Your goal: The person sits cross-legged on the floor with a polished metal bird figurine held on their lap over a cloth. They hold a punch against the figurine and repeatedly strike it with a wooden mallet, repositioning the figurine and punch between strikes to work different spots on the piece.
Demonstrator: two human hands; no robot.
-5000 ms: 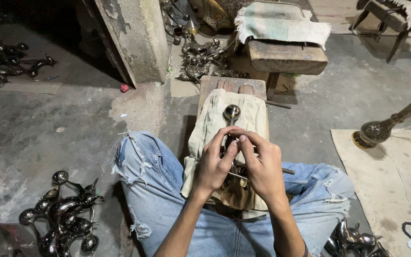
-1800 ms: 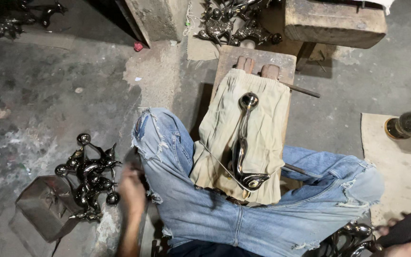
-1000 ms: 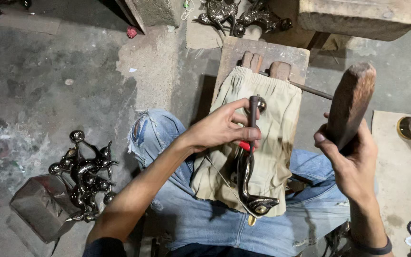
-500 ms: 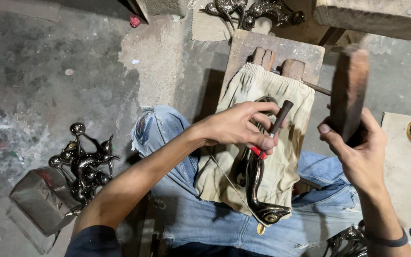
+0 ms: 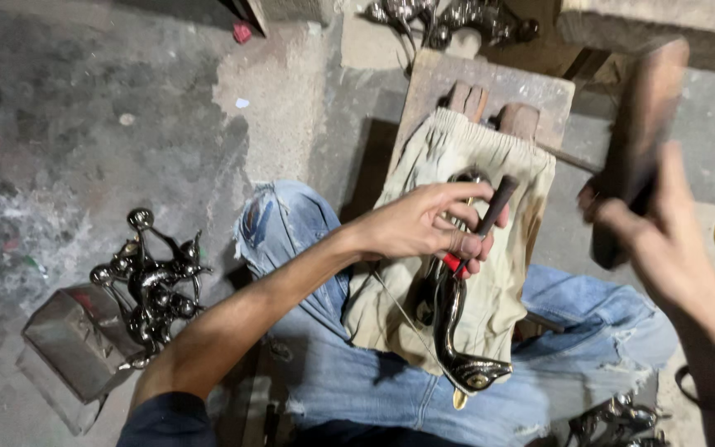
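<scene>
So the left hand [image 5: 419,228] pinched a punch [image 5: 490,211] upright over the casting [image 5: 457,331] on the cloth [image 5: 498,281]; right hand [image 5: 655,223] gripped a raised mallet [image 5: 643,124], blow not landed.

Rough grey concrete floor [image 5: 84,124] w/ pale stains, dim light; wooden block [image 5: 655,21] at top, metal box [image 5: 68,348] bottom left.

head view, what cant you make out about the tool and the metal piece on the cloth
- Head view: the tip of the dark-handled punch tool is hidden under the left hand.
- The top of the curved shiny black metal piece lies behind the same fingers.
- The brown wooden mallet block and right hand are motion-blurred; the grip cannot be told.
- The beige cloth covers the wooden bench.
</scene>
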